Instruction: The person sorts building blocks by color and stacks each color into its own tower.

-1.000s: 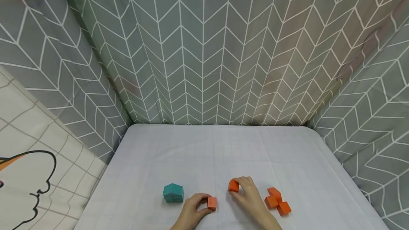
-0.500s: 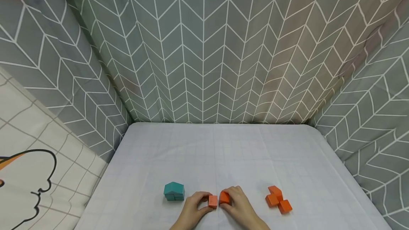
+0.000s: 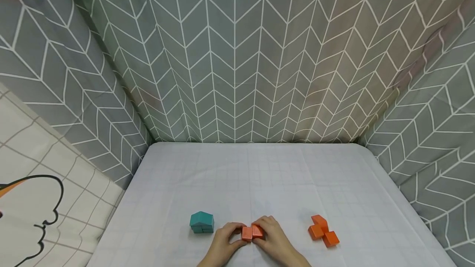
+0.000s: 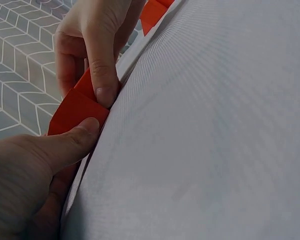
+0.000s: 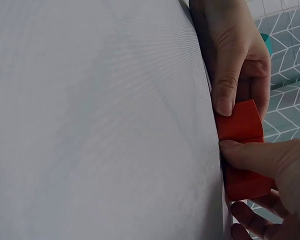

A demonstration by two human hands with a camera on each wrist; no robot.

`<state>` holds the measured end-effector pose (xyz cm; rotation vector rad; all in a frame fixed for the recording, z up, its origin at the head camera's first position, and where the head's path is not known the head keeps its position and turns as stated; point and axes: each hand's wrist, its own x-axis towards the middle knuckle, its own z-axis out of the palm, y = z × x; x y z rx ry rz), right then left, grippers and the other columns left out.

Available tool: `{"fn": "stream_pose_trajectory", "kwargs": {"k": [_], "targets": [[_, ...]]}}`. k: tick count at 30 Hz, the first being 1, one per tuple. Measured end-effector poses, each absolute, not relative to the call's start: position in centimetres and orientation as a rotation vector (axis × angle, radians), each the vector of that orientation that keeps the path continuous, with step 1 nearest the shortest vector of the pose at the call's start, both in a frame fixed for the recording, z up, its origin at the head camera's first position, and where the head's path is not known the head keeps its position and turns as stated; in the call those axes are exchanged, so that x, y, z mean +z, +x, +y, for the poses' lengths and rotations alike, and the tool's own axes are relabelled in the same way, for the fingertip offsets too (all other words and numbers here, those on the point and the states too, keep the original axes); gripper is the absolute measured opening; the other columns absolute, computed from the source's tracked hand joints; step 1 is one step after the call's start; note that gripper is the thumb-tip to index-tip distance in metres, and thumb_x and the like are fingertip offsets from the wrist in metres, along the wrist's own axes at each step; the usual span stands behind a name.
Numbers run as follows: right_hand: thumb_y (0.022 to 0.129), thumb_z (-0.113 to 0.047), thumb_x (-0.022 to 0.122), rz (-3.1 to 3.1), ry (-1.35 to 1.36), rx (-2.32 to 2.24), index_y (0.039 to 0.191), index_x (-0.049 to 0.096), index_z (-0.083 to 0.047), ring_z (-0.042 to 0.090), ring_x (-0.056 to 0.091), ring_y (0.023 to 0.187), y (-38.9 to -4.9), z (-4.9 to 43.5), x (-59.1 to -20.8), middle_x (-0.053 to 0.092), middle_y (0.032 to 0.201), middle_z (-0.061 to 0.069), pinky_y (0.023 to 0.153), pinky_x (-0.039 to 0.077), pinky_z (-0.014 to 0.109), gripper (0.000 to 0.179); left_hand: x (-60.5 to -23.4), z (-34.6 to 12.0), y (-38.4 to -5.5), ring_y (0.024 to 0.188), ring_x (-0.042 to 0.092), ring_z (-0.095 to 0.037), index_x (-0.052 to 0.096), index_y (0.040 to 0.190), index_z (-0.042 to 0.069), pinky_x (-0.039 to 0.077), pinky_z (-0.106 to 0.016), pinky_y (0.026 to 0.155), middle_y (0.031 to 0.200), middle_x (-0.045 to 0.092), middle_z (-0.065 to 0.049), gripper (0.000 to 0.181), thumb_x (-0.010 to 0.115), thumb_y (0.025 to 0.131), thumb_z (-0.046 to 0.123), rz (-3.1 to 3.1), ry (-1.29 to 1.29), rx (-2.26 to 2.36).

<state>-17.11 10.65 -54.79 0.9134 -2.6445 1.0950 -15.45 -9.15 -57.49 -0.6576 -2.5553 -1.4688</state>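
Note:
In the head view two orange blocks stand side by side on the white tabletop. My left hand (image 3: 224, 240) pinches the left orange block (image 3: 247, 233) between thumb and fingers. From the other side my right hand (image 3: 273, 237) grips the right orange block (image 3: 257, 231). The left wrist view has the left-hand block (image 4: 79, 114) up against its neighbour, with the left thumb (image 4: 85, 130) on its near face. In the right wrist view, the right thumb (image 5: 240, 152) presses the near face of the right-hand block (image 5: 246, 186), whose upper part it partly hides.
Left of my hands stands a small teal house-shaped stack of blocks (image 3: 202, 222). Toward the right lie several loose orange blocks, among them a slanted one (image 3: 319, 221) and a cube (image 3: 331, 239). Grey patterned curtains (image 3: 237, 73) enclose the white table (image 3: 208, 168).
My right hand has moved left and toward me with its orange block, bringing it beside the left one. The left hand has held its block nearly still.

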Motion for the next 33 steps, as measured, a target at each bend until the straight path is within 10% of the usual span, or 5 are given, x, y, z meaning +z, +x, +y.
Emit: {"fn": "stream_pose_trajectory", "kwargs": {"k": [33], "targets": [[0.062,-0.02,0.079,-2.541,1.0,1.079,0.089,0.062,-0.016,0.004,0.044,0.078,-17.11,10.27,-55.03,0.055,0.087,-0.01,0.064,0.04,0.019,0.032,-57.2,-9.03,-15.46,0.089,0.054,-0.004,0.059,0.106,0.019,0.049,-0.024,0.078,0.099,0.059,0.01,0.036,0.067,0.075,0.035,-2.641,-0.586,-1.51]]}}
